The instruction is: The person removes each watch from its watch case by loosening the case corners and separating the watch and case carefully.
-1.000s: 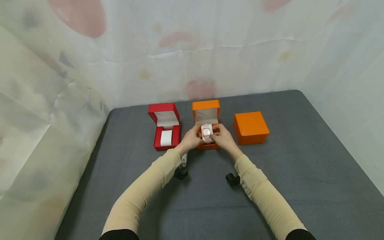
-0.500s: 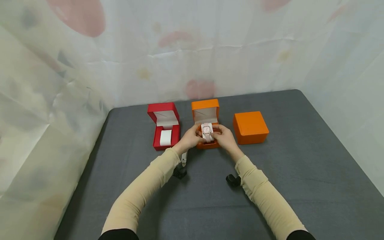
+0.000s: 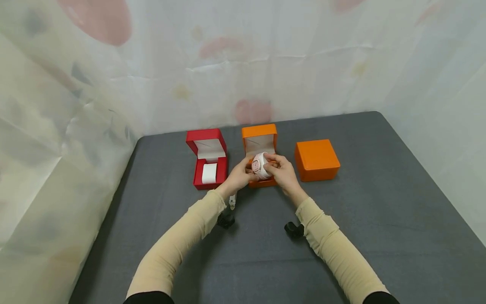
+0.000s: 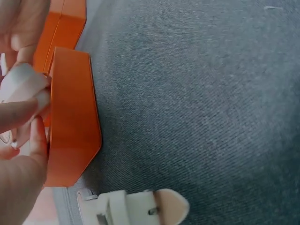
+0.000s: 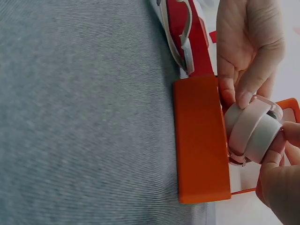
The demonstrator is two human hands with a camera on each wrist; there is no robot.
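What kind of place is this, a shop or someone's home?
Probably a makeshift recording corner, not a shop: a grey cloth-covered table, thin patterned sheets hung around it, and only three watch boxes laid out.

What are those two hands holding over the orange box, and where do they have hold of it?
A pale pink watch wrapped round a white cushion. The left hand and right hand pinch it at opposite sides, above the open orange box.

A desk [image 3: 379, 202] covered in dark grey cloth fills the foreground. Behind and beside it hangs a pale sheet [image 3: 228, 63] with faint, blurred blotches, possibly flowers. The light is soft and even.
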